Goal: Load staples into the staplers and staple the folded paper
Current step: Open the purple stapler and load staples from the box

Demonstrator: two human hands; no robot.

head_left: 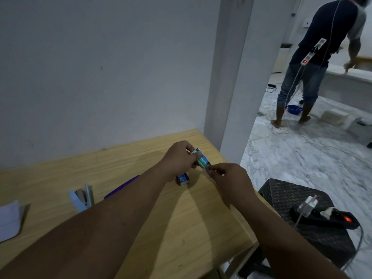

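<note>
Head view: left hand has its grip around a teal staple box above the desk; right hand pinches its tray end. Box is light, crushable card and strips snap easily, so hold the sides and pull straight. Open stapler lies well left.

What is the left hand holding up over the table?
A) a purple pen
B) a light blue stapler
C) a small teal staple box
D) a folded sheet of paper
C: the left hand grips the small teal staple box, while the light blue stapler lies open on the table.
</note>
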